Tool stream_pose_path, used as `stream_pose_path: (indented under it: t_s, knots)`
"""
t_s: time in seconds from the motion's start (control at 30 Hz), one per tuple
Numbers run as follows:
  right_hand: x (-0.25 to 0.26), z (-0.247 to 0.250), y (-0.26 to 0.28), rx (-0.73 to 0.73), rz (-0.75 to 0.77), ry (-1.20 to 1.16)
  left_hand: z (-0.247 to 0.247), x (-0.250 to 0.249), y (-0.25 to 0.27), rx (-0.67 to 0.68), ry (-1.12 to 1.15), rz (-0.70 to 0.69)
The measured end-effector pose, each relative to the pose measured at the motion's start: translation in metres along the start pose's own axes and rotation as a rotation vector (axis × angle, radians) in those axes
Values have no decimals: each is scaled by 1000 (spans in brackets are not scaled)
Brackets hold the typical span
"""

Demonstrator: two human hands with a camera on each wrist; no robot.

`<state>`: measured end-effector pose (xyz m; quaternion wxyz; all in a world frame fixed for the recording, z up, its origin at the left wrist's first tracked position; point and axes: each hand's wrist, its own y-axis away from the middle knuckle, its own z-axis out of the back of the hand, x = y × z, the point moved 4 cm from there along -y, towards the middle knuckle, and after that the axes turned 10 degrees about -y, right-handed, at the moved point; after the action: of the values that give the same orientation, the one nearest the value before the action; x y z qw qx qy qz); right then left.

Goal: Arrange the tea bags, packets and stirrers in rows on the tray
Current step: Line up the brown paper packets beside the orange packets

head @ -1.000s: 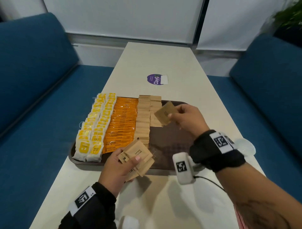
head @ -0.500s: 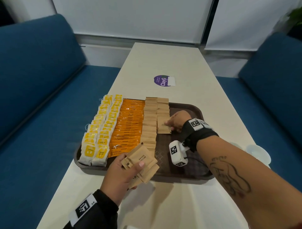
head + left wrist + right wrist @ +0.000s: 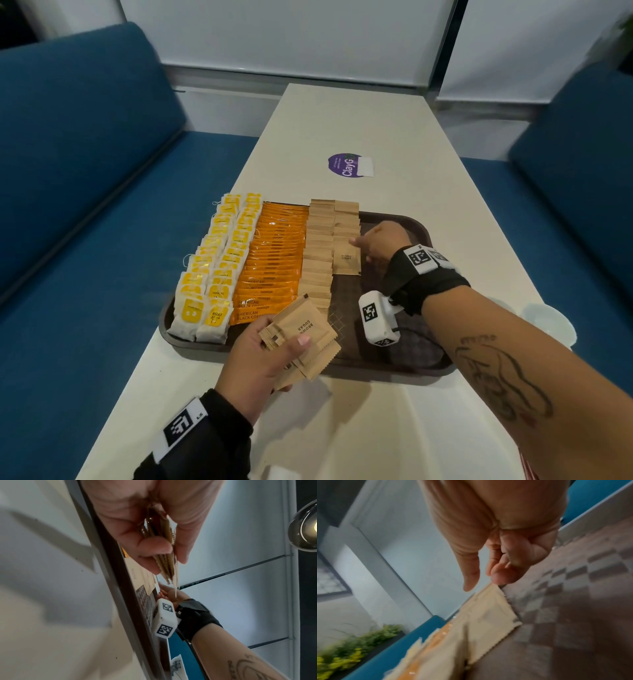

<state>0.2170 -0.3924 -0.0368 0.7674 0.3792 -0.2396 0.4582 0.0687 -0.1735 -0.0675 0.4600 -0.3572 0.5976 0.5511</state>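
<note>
A brown tray (image 3: 387, 373) carries two rows of yellow tea bags (image 3: 219, 274), a row of orange coffee packets (image 3: 274, 263) and two rows of brown sugar packets (image 3: 318, 253). The right-hand sugar row is shorter, and its nearest packet (image 3: 346, 260) lies flat. My right hand (image 3: 363, 241) rests beside that packet; in the right wrist view one fingertip (image 3: 501, 577) touches the packet's (image 3: 489, 615) corner, with the thumb held apart. Over the tray's near edge, my left hand (image 3: 287, 342) grips a fanned stack of brown sugar packets (image 3: 305, 329), seen edge-on in the left wrist view (image 3: 167, 566).
The tray's right part (image 3: 404, 342) is bare. A purple sticker (image 3: 346, 165) lies on the white table beyond the tray. A white round object (image 3: 551, 323) sits at the table's right edge. Blue sofas (image 3: 85, 171) flank both sides.
My right hand carried one brown sugar packet down to the shorter row, laid it flat and loosened its pinch. The left hand and its stack stayed put.
</note>
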Motion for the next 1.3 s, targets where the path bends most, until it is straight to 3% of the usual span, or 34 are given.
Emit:
stream_pose_path:
  t_s: [0.07,0.13,0.23,0.3,0.63,0.87,1.07,1.3]
  knots:
    - [8,4,28,54,168,-201,0,-2,1,-2,15,-5]
    - [15,2,61,245,254,-255,-2,-5,2,0,25,-12]
    - [11,-9,105,521,249,-165,-5,-10,4,-5,42,-35]
    - [1,-19,123,586,198,-133,-8,-13,6,-11,77,-50]
    - [-19,-24,150,356,186,-610,-10,-11,15,-13,37,-83]
    - [-11,2,123,244,53,-963,0,-9,17,-24,-7,-77]
    - [-10,24,67,66,84,-609,4,-7,13,-49,-6,-59]
    - [-11,11,21,106,-69,-295,6,-5,8,-53,-10,-35]
